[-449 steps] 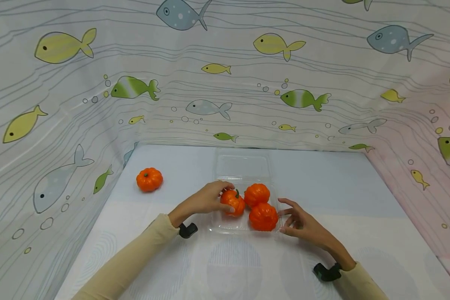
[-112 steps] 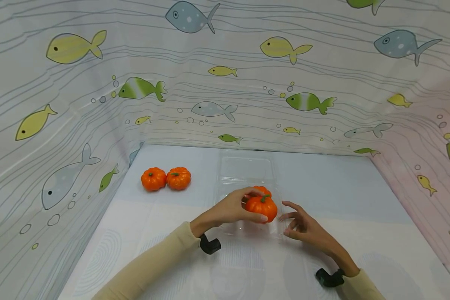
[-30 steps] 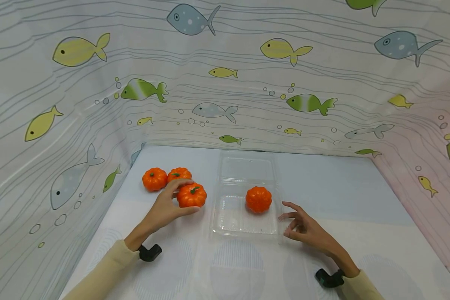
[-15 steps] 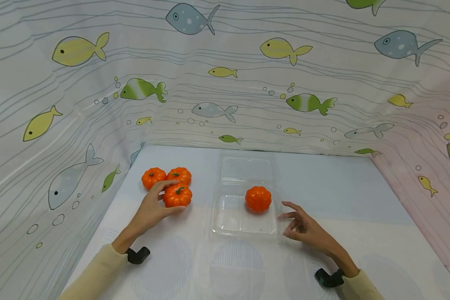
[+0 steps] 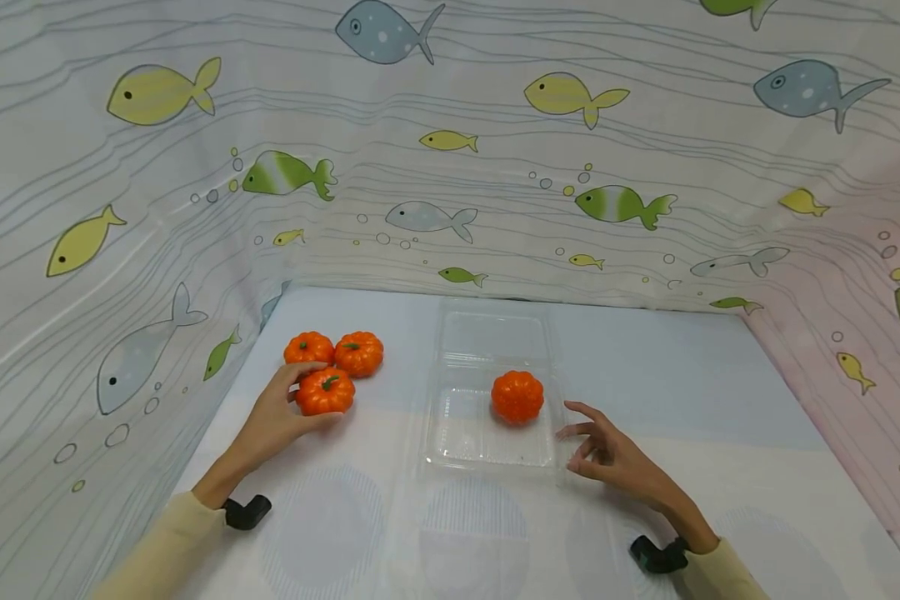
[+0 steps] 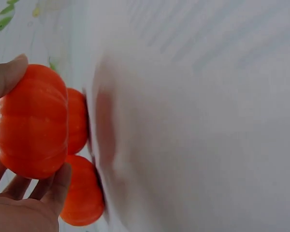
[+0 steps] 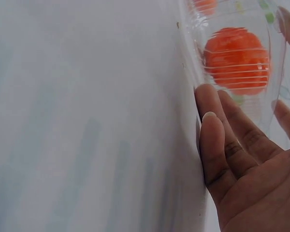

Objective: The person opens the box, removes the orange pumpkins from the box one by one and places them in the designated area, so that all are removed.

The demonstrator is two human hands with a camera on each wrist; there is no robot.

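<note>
My left hand grips a small orange pumpkin with a green stem, thumb on the near side and fingers on the far side. In the left wrist view the held pumpkin hangs a little above the table. Right behind it sit two more pumpkins, side by side. One stemless-looking pumpkin lies in the base of a clear plastic clamshell container. Loosely bent, my right hand stays at the container's right side; in the right wrist view its fingertips touch the clear wall.
The container's lid lies folded back, away from me. A pale cloth with printed circles covers the table. Fish-patterned curtains enclose the back and both sides.
Over the longer span, two pumpkins have gone from the container to the table's left. In the last second my left hand has carried the held one further left. The right hand stays put.
</note>
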